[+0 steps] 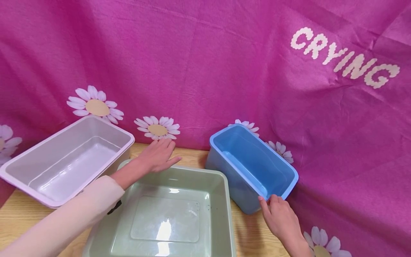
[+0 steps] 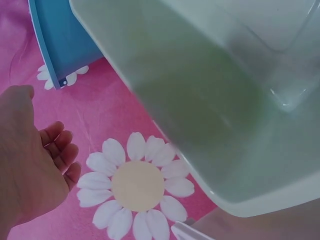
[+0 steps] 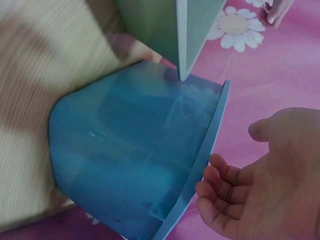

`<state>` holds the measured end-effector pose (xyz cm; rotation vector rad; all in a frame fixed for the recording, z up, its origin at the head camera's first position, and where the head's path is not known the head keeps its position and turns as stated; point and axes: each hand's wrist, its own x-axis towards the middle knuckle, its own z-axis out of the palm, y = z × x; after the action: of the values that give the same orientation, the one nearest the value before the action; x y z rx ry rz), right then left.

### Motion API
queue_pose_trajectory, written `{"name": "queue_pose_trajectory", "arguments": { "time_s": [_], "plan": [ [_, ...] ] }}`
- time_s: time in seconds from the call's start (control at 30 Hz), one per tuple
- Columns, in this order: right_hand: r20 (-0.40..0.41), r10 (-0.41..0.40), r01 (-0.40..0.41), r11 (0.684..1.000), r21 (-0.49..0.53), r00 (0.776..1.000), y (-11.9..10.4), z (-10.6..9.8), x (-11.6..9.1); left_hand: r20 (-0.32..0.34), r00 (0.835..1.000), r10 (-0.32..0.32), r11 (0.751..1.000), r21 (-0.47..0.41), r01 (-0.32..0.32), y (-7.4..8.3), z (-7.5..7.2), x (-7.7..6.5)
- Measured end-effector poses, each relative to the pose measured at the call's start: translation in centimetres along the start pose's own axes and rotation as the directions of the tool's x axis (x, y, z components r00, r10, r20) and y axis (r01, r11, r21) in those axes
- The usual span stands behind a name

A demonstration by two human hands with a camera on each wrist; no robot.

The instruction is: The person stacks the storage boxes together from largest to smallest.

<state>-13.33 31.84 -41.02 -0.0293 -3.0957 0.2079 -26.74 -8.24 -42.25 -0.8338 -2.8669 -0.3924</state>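
Note:
My left hand (image 1: 158, 155) hovers over the back rim of a pale green tub (image 1: 226, 200), thumb spread away from the fingers. In the left wrist view the left hand (image 2: 37, 160) holds nothing and its fingers bend loosely, apart from the tub's rim. Beside the near corner of a blue bin (image 1: 224, 182) is my right hand (image 1: 282, 219). The right wrist view has the right hand's fingertips (image 3: 212, 172) at the bin's rim, with the thumb apart; whether they touch it I cannot tell.
A pale lilac-grey bin (image 1: 123, 160) stands left of the green tub, partly behind my left sleeve (image 1: 80, 207). All three containers stand on a wooden table (image 1: 257, 235). A magenta cloth (image 1: 192, 71) with daisies and the word "CRYING" hangs close behind and to the right.

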Motion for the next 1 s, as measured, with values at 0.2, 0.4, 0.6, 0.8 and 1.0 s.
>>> {"name": "queue_pose_trajectory", "arguments": {
  "time_s": [0.2, 0.4, 0.6, 0.8, 1.0],
  "plan": [
    [0.011, 0.013, -0.012, 0.999, -0.037, 1.000, 0.7, -0.1, 0.3, -0.001, 1.000, 0.030, 1.000, 0.010, -0.030, 0.1, 0.0, 1.1],
    [0.007, 0.028, -0.027, 0.999, -0.042, 1.000, 1.3, -0.1, 0.7, 0.010, 0.999, 0.040, 0.998, 0.045, -0.041, -0.1, 0.0, 2.1],
    [0.016, 0.050, -0.050, 0.998, -0.034, 0.999, 1.8, -0.2, 0.8, 0.042, 0.998, 0.047, 0.996, 0.074, -0.051, -0.5, 0.0, 2.9],
    [0.042, 0.086, -0.084, 0.996, -0.042, 0.995, 2.4, -0.3, 1.0, 0.071, 0.996, 0.055, 0.995, 0.084, -0.061, -0.4, 0.0, 3.8],
    [0.058, 0.117, -0.115, 0.993, -0.035, 0.992, 3.3, -0.7, 0.9, 0.101, 0.992, 0.069, 0.994, 0.080, -0.078, 0.6, 0.1, 5.2]
  ]
}}
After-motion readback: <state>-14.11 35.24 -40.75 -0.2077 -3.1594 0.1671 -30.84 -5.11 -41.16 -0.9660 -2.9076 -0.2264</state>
